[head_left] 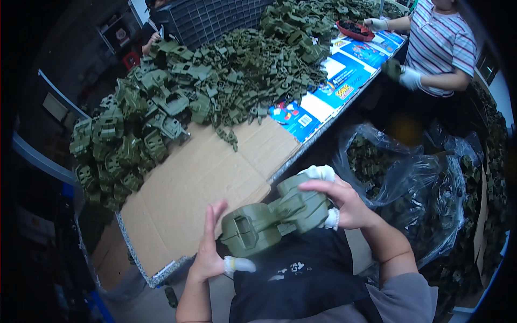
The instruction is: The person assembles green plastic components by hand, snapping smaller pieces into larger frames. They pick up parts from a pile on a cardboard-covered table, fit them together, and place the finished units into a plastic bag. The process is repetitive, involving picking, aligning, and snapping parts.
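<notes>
Here, right hand (344, 207) grips green toy part (272, 218); left hand (210, 250) open beside the cardboard's edge (161, 269).

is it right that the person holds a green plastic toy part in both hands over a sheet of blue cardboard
Not quite. The head view shows the left hand and right hand on the green plastic toy part, but the cardboard sheet beside it is plain brown, not blue.

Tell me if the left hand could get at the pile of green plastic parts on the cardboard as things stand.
Probably yes. The left hand is open, only touching the green toy part that the right hand grips, and bare cardboard lies between it and the pile of green parts.
</notes>
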Motion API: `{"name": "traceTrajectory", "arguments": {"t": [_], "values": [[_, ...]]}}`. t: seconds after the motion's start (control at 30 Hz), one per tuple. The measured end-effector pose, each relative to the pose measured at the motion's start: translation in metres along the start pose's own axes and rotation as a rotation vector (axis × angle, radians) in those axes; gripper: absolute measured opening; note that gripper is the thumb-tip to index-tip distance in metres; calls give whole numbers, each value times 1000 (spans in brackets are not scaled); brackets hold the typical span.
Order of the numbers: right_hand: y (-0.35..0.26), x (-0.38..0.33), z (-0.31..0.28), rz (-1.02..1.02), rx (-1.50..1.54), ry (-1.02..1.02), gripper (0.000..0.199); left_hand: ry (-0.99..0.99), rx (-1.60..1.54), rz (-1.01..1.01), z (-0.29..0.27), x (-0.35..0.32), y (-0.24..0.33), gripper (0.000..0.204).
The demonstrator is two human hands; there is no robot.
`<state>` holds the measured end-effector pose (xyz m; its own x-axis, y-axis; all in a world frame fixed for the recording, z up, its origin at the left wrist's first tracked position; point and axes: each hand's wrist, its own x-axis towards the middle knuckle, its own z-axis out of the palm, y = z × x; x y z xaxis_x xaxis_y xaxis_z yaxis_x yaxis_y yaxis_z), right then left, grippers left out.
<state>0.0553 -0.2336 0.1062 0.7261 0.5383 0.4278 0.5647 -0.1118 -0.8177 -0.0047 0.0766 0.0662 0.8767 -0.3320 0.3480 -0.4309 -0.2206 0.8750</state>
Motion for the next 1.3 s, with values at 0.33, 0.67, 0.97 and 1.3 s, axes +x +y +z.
{"name": "traceTrajectory", "arguments": {"t": [0.33, 0.67, 0.97, 1.3], "values": [[50, 11, -2, 62, 201, 123, 55, 34, 5, -55, 12, 43, -9, 123], [282, 262, -255, -164, -705, 1162, 52, 354, 837, -270, -117, 60, -14, 83], [421, 347, -380, 267, -1023, 377, 64, 756, 1512, -90, -241, 92, -1, 77], [260, 255, -222, -40, -789, 106, 49, 1139, 1251, -191, -354, 123, -16, 36]]}}
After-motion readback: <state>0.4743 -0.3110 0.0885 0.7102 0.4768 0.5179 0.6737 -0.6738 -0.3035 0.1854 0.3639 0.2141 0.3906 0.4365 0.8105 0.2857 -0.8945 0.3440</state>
